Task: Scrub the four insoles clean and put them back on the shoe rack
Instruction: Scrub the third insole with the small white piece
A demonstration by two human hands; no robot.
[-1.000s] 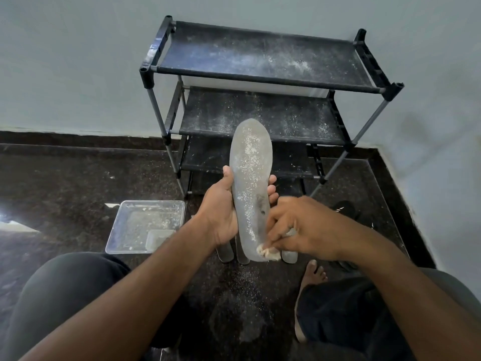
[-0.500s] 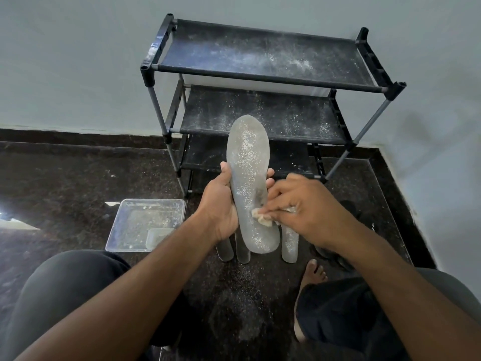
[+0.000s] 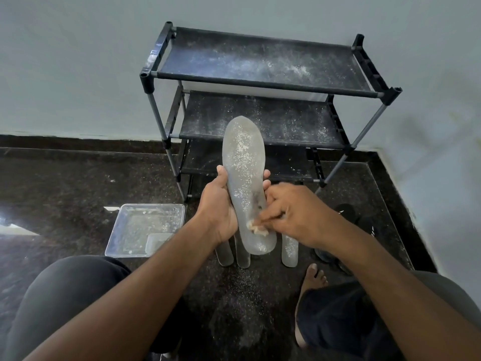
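We grip an insole [image 3: 243, 175] in our left hand [image 3: 217, 207]; our right hand [image 3: 294, 213] presses what looks like a cloth [image 3: 256, 228] at its 5 o'clock end.

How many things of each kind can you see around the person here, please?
Translucent grey insoles: 4, one held in the left hand, three on the floor
Black three-shelf shoe rack: 1
Clear plastic tray: 1
Pale scrubbing wad in the right hand: 1
Black sandals: count unclear, left out
Total: 7
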